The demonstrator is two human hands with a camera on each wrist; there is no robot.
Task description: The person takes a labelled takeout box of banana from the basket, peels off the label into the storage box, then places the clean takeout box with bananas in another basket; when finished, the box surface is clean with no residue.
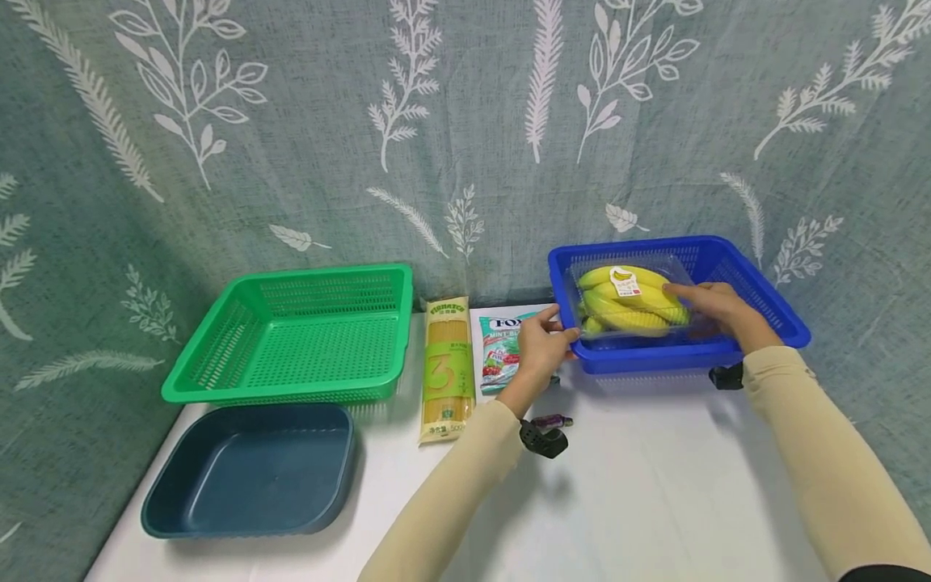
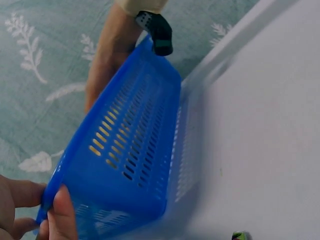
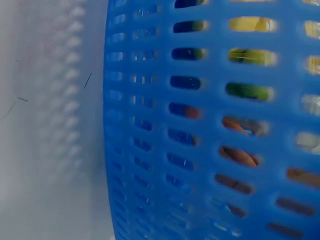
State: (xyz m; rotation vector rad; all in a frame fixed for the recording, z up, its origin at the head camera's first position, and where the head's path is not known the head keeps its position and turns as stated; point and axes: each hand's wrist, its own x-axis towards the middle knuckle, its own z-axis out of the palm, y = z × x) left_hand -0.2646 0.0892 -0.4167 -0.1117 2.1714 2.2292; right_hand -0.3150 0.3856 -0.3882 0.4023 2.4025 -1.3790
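Two pale sleeves (image 1: 454, 485) are filling the foreground, and beyond them the hands are bracketing the banana pack (image 1: 631, 311). It is sitting in the left half of the blue basket (image 1: 658, 359), its long axis running roughly left to right, in line with the basket's long side. The right hand (image 1: 718, 307) is the nearer one: it is touching the pack's right end, so the bananas are lying to its left. Whether those fingers are pinching the pack or only resting against it, I cannot tell; the slotted wall is hiding most of them in the right wrist view. The left hand (image 1: 538, 347) is gripping the basket's rim, thumb and fingers lying on either side of it, just beside the pack's left end. The candy bag (image 1: 499, 349) is lying just beyond that hand's left side. What is mattering most, I judge, is the pack's lengthwise lie between the hands.
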